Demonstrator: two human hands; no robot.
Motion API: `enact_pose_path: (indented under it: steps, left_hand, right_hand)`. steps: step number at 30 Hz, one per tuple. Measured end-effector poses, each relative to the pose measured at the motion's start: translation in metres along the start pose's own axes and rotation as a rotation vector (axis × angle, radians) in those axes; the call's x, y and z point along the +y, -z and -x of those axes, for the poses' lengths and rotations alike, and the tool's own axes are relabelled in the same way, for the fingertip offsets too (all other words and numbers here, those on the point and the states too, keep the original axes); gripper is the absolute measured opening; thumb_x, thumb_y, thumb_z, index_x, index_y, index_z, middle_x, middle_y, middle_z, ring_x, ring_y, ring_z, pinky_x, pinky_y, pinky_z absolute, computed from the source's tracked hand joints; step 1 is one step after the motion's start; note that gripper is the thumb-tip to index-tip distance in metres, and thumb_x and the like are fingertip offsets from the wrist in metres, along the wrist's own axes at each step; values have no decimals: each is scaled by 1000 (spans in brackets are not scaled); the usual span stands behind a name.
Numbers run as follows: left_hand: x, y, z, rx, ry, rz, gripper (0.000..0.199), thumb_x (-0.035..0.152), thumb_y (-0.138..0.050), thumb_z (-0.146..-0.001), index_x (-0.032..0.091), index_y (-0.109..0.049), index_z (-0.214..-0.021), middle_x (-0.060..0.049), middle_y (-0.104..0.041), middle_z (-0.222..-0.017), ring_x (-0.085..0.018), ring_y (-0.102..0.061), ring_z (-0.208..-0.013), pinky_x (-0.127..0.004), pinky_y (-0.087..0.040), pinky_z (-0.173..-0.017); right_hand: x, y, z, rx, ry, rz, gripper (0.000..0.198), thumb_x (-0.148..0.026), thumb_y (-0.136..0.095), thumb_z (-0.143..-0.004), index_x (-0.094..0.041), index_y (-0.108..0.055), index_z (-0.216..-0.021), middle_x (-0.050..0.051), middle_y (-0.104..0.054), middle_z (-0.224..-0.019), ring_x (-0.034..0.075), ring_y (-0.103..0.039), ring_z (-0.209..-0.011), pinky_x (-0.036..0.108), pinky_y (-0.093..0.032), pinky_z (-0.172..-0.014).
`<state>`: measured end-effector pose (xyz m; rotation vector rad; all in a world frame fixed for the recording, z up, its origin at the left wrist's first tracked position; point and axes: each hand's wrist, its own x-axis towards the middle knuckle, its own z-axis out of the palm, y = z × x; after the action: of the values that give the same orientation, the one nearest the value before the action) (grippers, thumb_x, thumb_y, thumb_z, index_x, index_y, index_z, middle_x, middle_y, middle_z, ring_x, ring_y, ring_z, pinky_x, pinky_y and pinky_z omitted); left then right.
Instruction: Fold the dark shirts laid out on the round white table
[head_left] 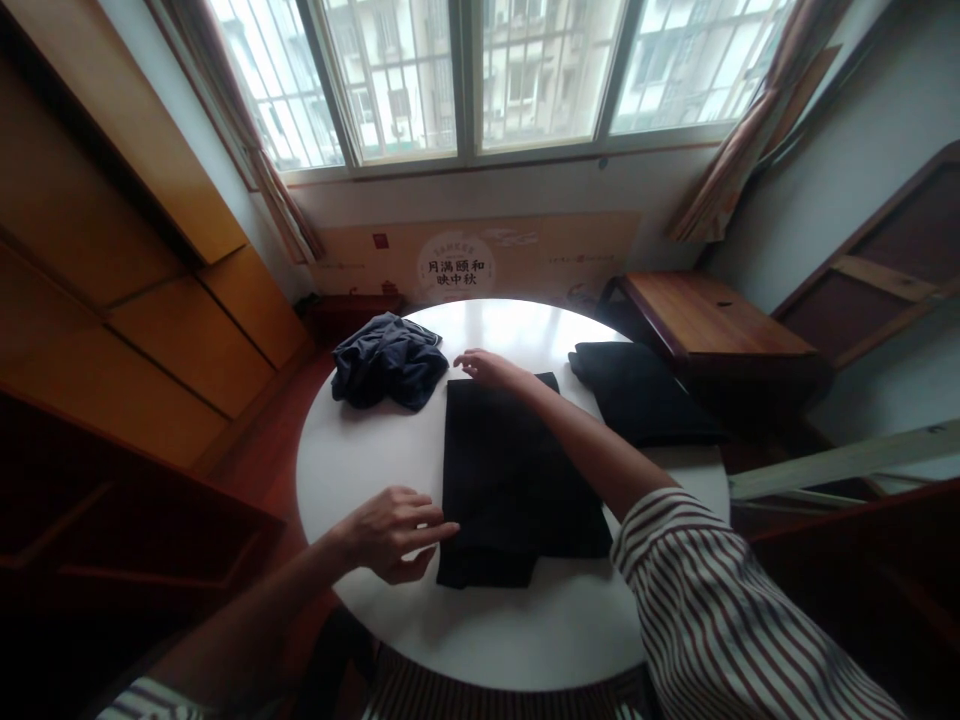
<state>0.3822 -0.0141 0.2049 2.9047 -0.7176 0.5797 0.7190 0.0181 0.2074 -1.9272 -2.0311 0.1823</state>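
Observation:
A folded black garment [502, 480] lies flat in the middle of the round white table [352, 470]; its exact kind does not show. My left hand [397, 530] is at its near left edge, fingers apart, with the index fingertip over the cloth. Across the garment's far side reaches my right arm. My right hand [484, 367] hovers by the far left corner, fingers loosely spread and holding nothing. Just left of that hand sits a crumpled dark navy garment [390, 362]. Another folded black garment [637, 392] rests at the table's right side.
Behind the table are a wall with a printed banner [525, 250] and a barred window [465, 80]. A low wooden table [720, 315] stands at the back right. Orange-brown cabinets [150, 290] line the left. A pale wooden bar [840, 462] juts in from the right.

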Motion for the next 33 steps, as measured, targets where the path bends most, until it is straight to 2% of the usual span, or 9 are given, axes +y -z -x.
enact_pose_path:
  steps: [6,9,12,16,19,22,26,29,33]
  left_hand:
    - [10,9,-83,-95,42,113,21,34,-48,-99,18,-62,-97,-3,-62,-80,-14,-58,-67,-27,-42,-58]
    - [21,-13,-130,-211,13,82,40,54,-56,-93,16,-60,-102,-7,-64,-90,-20,-62,-79,-31,-46,-64]
    - [30,-41,-157,-317,30,-10,44,52,-66,-86,13,-59,-104,-9,-64,-92,-24,-64,-80,-33,-47,-60]
    - [35,-65,-163,-417,28,-59,20,33,-56,-93,14,-60,-95,-8,-65,-83,-23,-66,-67,-31,-44,-49]
    - [36,-69,-159,-424,15,-69,17,28,-54,-93,12,-61,-90,-8,-63,-76,-23,-66,-61,-29,-42,-46]
    - [39,-68,-160,-413,-34,-25,16,26,-53,-95,12,-60,-89,-6,-62,-74,-21,-67,-61,-28,-42,-45]
    - [44,-67,-163,-384,-61,14,13,22,-50,-97,13,-58,-95,-6,-63,-81,-19,-66,-63,-29,-43,-44]
    - [42,-61,-159,-340,-11,50,19,29,-49,-100,14,-59,-93,-6,-64,-83,-18,-65,-66,-29,-45,-49]
    - [20,-37,-133,-150,192,204,28,38,-49,-100,16,-60,-85,-5,-62,-83,-18,-62,-76,-31,-51,-70]
  right_hand:
    - [52,42,54,1,-420,16,15,-19,-71,-84,-8,-75,-93,18,-73,-93,25,-67,-88,31,-50,-79]
    - [69,51,83,-43,-589,-18,26,-30,-83,-75,-7,-74,-83,18,-72,-80,27,-69,-80,33,-53,-74]
    - [74,51,103,-69,-677,-123,38,-41,-83,-74,-7,-72,-86,12,-70,-68,22,-68,-62,29,-54,-62]
    - [72,43,113,-19,-725,-235,53,-38,-85,-74,-7,-65,-113,7,-70,-69,15,-63,-51,24,-52,-52]
    - [72,38,112,17,-732,-273,43,-27,-81,-78,-8,-65,-113,6,-70,-73,12,-61,-49,23,-52,-53]
    - [70,36,110,61,-714,-279,25,-16,-72,-84,-10,-68,-109,6,-71,-80,12,-63,-56,23,-53,-64]
    - [66,36,108,128,-693,-273,30,-10,-65,-87,-13,-66,-117,6,-72,-88,14,-68,-78,24,-51,-81]
    - [62,37,110,149,-731,-295,32,-15,-69,-87,-12,-64,-118,7,-72,-85,17,-69,-82,26,-52,-83]
    - [50,38,131,79,-828,-388,38,-40,-80,-78,-9,-67,-95,8,-66,-63,21,-68,-61,30,-57,-62]
